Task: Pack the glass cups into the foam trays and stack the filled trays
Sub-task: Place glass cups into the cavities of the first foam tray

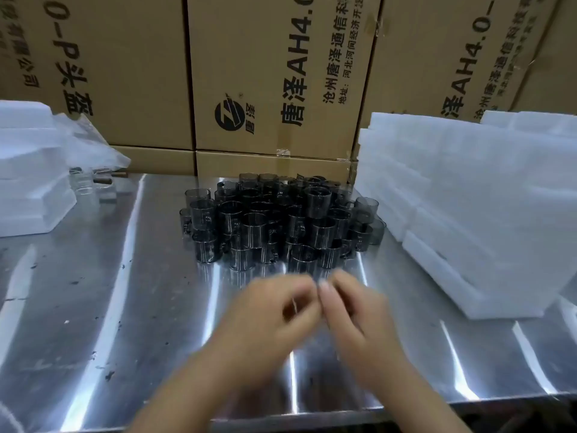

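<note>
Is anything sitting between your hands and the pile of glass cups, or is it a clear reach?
Nothing visible. Only bare steel table lies between the left hand, the right hand and the nearest glass cups. The foam trays stand off to the right.

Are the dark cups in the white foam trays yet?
No, out. The dark cups stand clustered on the metal table, beside the foam trays at right.

A cluster of glass cups (274, 223) stands mid-bench (93, 307). A stack of foam trays (468, 214) lies right of it, and another foam stack (28, 182) at far left. Cardboard boxes (274, 73) stand behind. The 2 hands are before the cups, left hand (274, 314) just beside right hand (352, 307).
</note>
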